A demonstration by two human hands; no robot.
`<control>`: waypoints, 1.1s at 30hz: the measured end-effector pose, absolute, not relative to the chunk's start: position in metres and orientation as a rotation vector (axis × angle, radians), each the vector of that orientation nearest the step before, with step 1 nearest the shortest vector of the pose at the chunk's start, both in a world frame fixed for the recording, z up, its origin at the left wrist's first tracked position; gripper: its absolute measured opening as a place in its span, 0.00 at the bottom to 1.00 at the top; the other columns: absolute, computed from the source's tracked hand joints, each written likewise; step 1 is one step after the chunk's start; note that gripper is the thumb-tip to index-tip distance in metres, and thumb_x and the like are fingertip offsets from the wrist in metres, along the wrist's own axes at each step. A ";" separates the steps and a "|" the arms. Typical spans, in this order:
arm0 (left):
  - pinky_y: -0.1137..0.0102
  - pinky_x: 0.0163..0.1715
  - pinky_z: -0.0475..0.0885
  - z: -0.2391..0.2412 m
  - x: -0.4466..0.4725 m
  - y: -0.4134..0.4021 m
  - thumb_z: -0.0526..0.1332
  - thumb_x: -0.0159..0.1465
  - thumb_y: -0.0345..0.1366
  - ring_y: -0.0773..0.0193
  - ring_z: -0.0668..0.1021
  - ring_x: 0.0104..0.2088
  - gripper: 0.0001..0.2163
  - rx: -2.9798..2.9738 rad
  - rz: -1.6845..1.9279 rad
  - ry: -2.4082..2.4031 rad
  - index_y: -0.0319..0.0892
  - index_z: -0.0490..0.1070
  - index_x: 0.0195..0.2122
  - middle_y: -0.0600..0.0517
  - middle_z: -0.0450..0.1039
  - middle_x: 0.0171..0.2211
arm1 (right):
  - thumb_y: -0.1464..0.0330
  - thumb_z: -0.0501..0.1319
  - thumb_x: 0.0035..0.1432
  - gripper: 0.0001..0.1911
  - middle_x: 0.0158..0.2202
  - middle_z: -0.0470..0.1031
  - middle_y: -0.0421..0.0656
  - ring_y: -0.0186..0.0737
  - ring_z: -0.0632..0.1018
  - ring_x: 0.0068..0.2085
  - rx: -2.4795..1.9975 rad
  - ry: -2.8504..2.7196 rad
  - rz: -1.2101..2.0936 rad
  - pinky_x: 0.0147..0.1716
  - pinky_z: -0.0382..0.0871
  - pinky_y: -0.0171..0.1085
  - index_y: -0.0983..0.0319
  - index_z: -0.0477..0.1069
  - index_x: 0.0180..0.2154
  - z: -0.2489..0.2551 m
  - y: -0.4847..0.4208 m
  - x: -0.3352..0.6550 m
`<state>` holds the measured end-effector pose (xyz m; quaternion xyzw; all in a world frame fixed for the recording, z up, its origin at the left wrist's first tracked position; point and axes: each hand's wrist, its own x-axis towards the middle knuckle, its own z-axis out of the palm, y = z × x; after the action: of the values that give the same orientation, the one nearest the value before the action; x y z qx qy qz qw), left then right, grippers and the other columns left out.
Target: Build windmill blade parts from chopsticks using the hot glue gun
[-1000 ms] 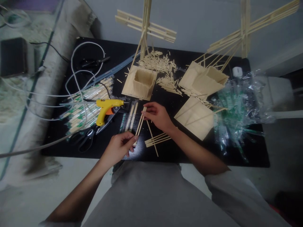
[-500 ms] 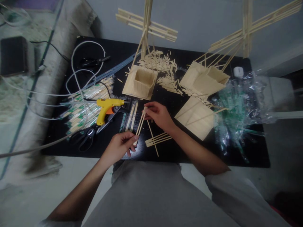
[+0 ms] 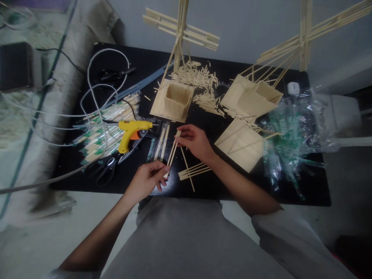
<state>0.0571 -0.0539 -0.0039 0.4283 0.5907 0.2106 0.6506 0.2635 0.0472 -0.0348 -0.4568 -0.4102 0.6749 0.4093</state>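
Note:
Both hands hold one pair of wooden chopsticks (image 3: 172, 152) over the black table (image 3: 72, 170). My left hand (image 3: 148, 179) pinches the near end. My right hand (image 3: 194, 141) pinches the far end with fingers curled. Several loose chopsticks (image 3: 192, 170) lie crossed just right of the held pair. A yellow glue gun (image 3: 130, 131) rests to the left, with black scissors (image 3: 106, 166) below it.
A small stick-built box on a square base (image 3: 174, 100) stands behind the hands, with tall stick frames (image 3: 181, 35) above. Flat wooden panels (image 3: 241, 143) lie at right beside crumpled clear wrappers (image 3: 290, 131). Wrapped chopstick packs (image 3: 107, 131) and white cables (image 3: 95, 93) fill the left.

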 end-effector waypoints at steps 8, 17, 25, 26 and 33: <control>0.72 0.18 0.74 -0.003 0.058 -0.054 0.69 0.63 0.58 0.66 0.78 0.17 0.23 0.986 0.484 1.341 0.41 0.76 0.30 0.54 0.76 0.21 | 0.58 0.76 0.56 0.19 0.35 0.84 0.39 0.41 0.87 0.37 -1.147 -1.002 1.714 0.38 0.88 0.41 0.58 0.76 0.44 -0.035 0.047 0.263; 0.72 0.19 0.73 0.000 0.058 -0.053 0.69 0.64 0.58 0.66 0.78 0.17 0.22 1.003 0.484 1.334 0.41 0.75 0.29 0.53 0.76 0.20 | 0.61 0.78 0.52 0.22 0.36 0.84 0.39 0.41 0.88 0.38 -1.139 -1.025 1.717 0.38 0.88 0.38 0.59 0.75 0.46 -0.032 0.046 0.265; 0.73 0.19 0.73 -0.001 0.057 -0.054 0.68 0.65 0.57 0.66 0.77 0.18 0.21 1.023 0.490 1.328 0.42 0.75 0.30 0.53 0.76 0.21 | 0.61 0.79 0.51 0.22 0.36 0.85 0.39 0.41 0.88 0.38 -1.160 -1.015 1.707 0.38 0.88 0.39 0.59 0.76 0.45 -0.032 0.045 0.264; 0.73 0.19 0.73 -0.001 0.057 -0.055 0.68 0.66 0.57 0.66 0.77 0.18 0.21 1.027 0.490 1.327 0.42 0.75 0.30 0.53 0.76 0.20 | 0.61 0.79 0.51 0.23 0.36 0.85 0.39 0.42 0.88 0.39 -1.161 -1.017 1.707 0.38 0.88 0.39 0.58 0.76 0.45 -0.032 0.045 0.264; 0.72 0.17 0.74 0.000 0.051 -0.055 0.65 0.68 0.58 0.66 0.76 0.17 0.23 1.022 0.499 1.331 0.41 0.74 0.30 0.53 0.75 0.21 | 0.59 0.78 0.53 0.21 0.34 0.84 0.39 0.40 0.88 0.36 -1.154 -0.987 1.707 0.37 0.88 0.39 0.59 0.76 0.44 -0.032 0.046 0.262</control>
<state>0.0511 -0.0550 -0.0002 0.4481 0.5839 0.2190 0.6405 0.2625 0.0462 -0.0319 -0.4595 -0.3928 0.6797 0.4155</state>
